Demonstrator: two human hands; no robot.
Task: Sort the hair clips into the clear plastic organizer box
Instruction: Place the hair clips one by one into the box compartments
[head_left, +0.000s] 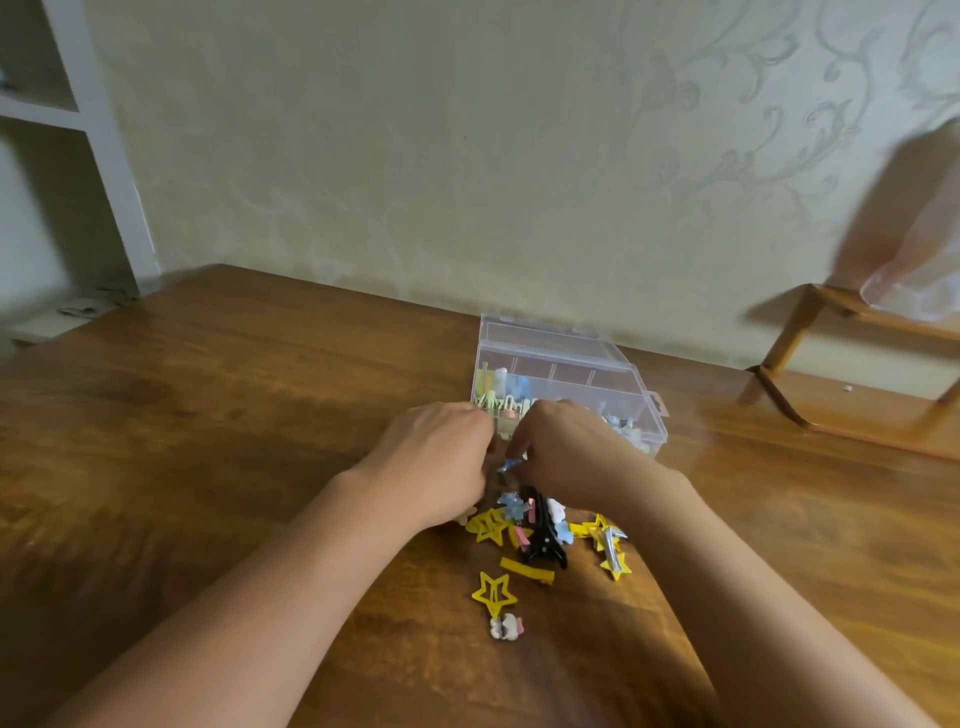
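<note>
Nearest us: small white-and-pink clip (505, 625) lying alone on the bench (234, 415), yellow star clip (493, 593) just beyond it. Further in, the main unsorted pile (545, 530): more yellow stars, a yellow bar clip (527, 569), a black claw clip (543, 540), a silver clip (610, 538), some blue and pink bits.

Our right hand (566, 452) pinches a small blue clip (509, 464) between thumb and fingertips, just above the pile, at the box's near edge. Left hand (441, 457) has fingers curled right beside it; we can't tell if it holds anything.

Clear organizer box (566, 384) sits open behind the hands, lid tipped back toward the wall. Left and near compartments already hold pastel clips (green, blue, pink); the back-row cells toward the right look empty.

We judge it roughly half done: a good batch is binned, over a dozen pieces are left on the bench. Blue clip looks next to go in.

Wooden stand (810, 353) off right, white shelf (67, 114) off left.
</note>
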